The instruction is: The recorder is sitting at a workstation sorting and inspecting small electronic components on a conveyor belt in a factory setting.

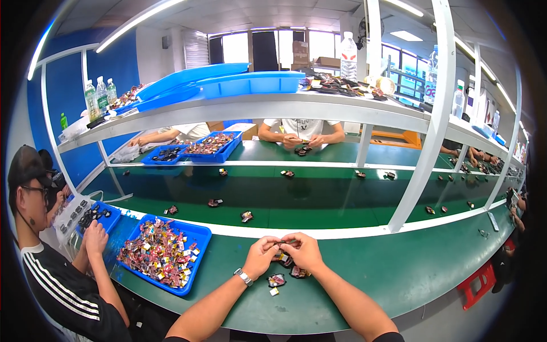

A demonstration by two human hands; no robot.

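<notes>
My left hand and my right hand meet above the near green bench, both pinching one small dark part between the fingertips. A watch sits on my left wrist. Under my hands lie three similar small dark and reddish parts, plus a tiny pale piece. A blue tray filled with several small colourful parts stands just left of my left hand.
A person in a black striped top works at my left beside another blue tray. Small parts ride the green conveyor belt. Other workers sit across it. White frame posts carry a shelf with blue trays and bottles.
</notes>
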